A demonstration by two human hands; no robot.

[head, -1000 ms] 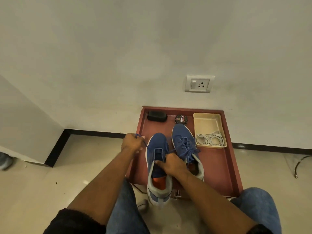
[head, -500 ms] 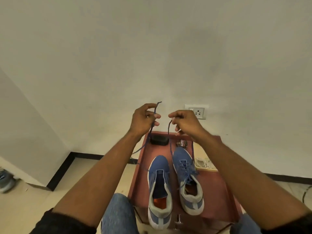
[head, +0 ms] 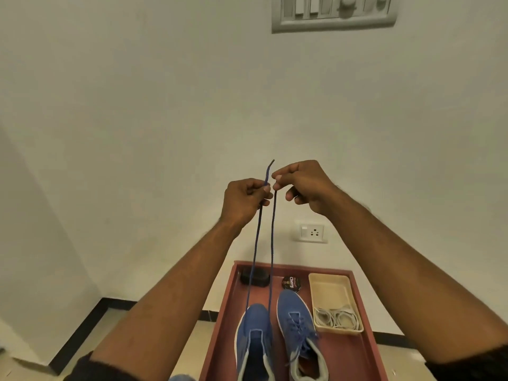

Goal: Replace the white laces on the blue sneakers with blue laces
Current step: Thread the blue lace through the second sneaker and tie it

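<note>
Overhead, left hand (head: 242, 200): raised, fingers pinching one end of the blue lace (head: 257, 243). Right hand (head: 305, 185): beside it, fingers pinching the other end. Both strands run taut down to the left sneaker (head: 254, 342) on the red tray (head: 220, 339). Right sneaker (head: 299, 331): laced blue. Cream bin (head: 330, 287): holds white laces (head: 336, 318). Tin (head: 290, 283) and black block (head: 254, 276) at the tray's far edge.

A switch panel (head: 334, 12) is mounted on the white wall (head: 137, 105) at the top right of the frame. A wall socket (head: 313, 231) is fitted lower, right of centre. A red tray (head: 357, 353) is placed at the bottom centre. A black brush (head: 254, 276) and a round polish tin (head: 291, 283) are located along the tray's far edge. A dark skirting strip (head: 79, 331) is seen at lower left.
</note>
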